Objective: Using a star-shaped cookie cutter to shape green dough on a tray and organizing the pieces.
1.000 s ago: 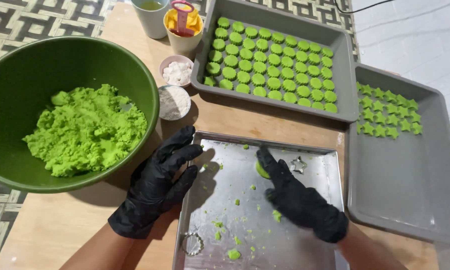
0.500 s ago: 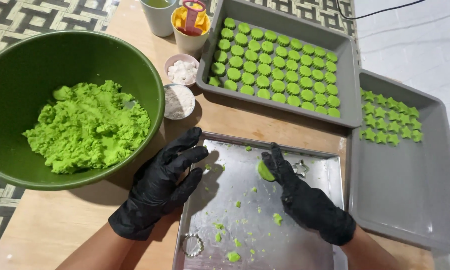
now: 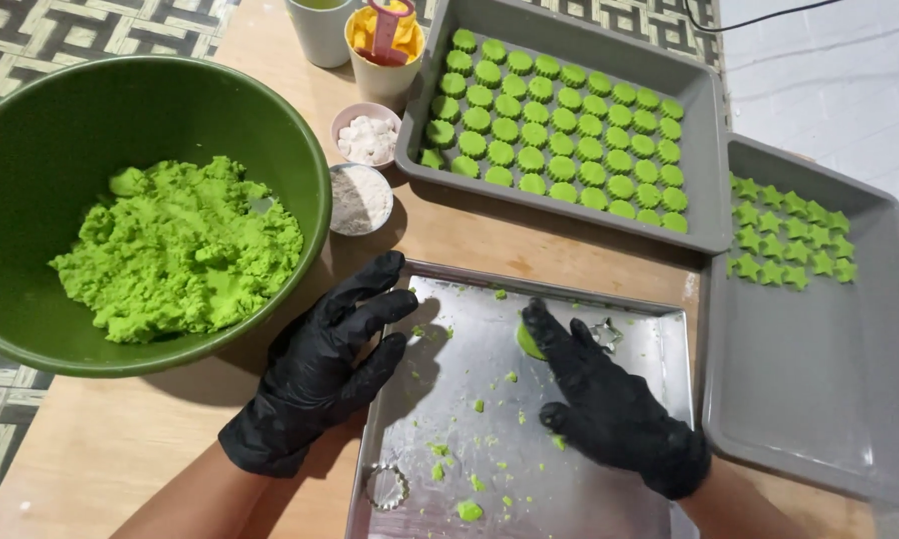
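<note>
Dough piece (image 3: 529,341) – small, green, sits on steel tray (image 3: 529,469) near its top edge, under right hand (image 3: 609,409) fingertips; fingers extended, pressing flat, not gripping. Left hand (image 3: 320,369) – fingers spread open, resting on tray's left rim. Star cutter (image 3: 606,334) lies just beside right hand; round cutter (image 3: 387,486) at tray's lower-left. Green bowl (image 3: 30,150) w/ dough stands left.

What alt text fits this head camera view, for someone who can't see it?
A black-gloved right hand presses green dough on a metal tray; the left hand steadies its edge, beside a green bowl of dough.
</note>
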